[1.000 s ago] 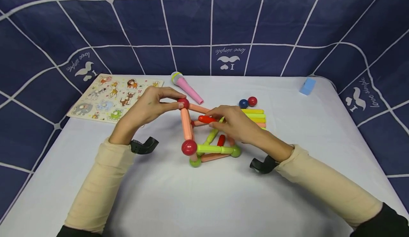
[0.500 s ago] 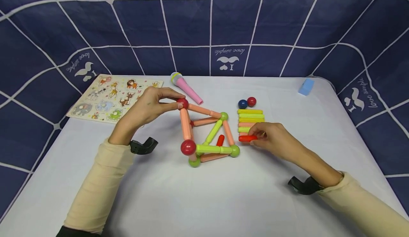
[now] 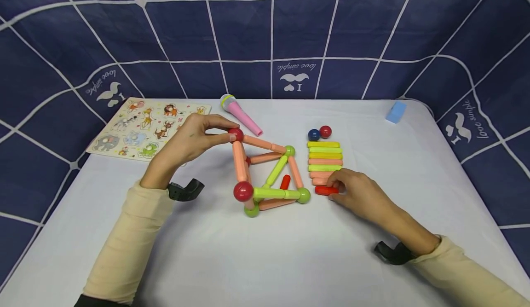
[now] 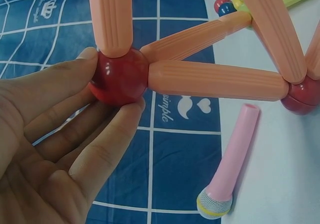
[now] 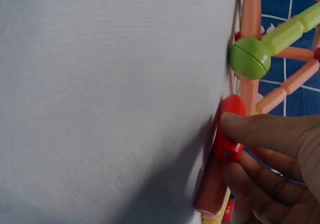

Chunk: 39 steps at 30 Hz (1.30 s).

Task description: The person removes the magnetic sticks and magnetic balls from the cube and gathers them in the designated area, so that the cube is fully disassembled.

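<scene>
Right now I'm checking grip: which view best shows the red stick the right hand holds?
Right wrist: the red stick looks largest, both ends visible. Head shows it small, partly hidden; left wrist lacks it.

From here I see beige fabric sleeves (image 3: 124, 247) with creased cuffs (image 3: 155, 196), black cloth (image 3: 101, 301) above the left one, and curved black wrist mounts (image 3: 186, 191).

The left hand (image 3: 192, 136) pinches a frame's (image 3: 271, 194) upper red ball (image 3: 238, 133). The right hand (image 3: 364, 196) holds a red rod (image 3: 323, 190) beside coloured rods (image 3: 325, 161).
</scene>
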Motion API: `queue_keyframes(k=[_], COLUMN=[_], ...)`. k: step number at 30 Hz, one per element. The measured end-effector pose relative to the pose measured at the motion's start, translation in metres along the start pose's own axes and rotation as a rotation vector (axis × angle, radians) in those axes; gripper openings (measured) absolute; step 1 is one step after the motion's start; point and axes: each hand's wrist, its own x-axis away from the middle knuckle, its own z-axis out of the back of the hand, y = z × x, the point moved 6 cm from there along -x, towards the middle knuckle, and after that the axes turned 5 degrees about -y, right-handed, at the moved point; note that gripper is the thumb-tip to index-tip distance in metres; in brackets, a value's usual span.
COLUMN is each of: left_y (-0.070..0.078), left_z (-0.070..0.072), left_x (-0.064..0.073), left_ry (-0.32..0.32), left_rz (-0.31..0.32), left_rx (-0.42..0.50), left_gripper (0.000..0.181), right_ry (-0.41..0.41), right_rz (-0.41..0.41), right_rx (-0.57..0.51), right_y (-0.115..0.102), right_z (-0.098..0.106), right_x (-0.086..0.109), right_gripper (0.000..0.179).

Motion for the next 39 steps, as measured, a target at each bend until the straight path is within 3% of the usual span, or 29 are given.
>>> queue_keyframes(k=[9,13,18,25,33,39], left_y=[-0.001,-0.001,0.000,0.004,0.007,0.014], left_z=[0.001,0.001,0.000,0.005,0.011,0.007], left_x=[0.000,0.000,0.000,0.009,0.033,0.046], left_ry=[0.012,0.010,-0.005,-0.012,-0.120,-0.197], left_rz=[0.015,0.017,0.007,-0.016,0.017,0.035], left_rx=[0.005,-0.001,-0.003,-0.075,-0.060,-0.108], left_gripper=[0.026,0.027,0.028,0.025,0.027,0.028], right_ry=[0.050,0.045,0.001,0.027,0.040,0.084], right_rz=[-0.005,0.019,0.109,0.147,0.108,0.049], right_rx=[0.052,-0.021,-0.112,-0.013,-0.020,-0.035], right_y=[-0.003,-0.014,-0.038,-0.056,-0.053,-0.052], right_z=[-0.003,-0.006,-0.017,-0.020,-0.009,-0.010], right_x=[0.001,0.000,-0.006,-0.016,-0.037,-0.051], right_gripper=[0.020,0.017,0.028,0.032,0.032,0.017])
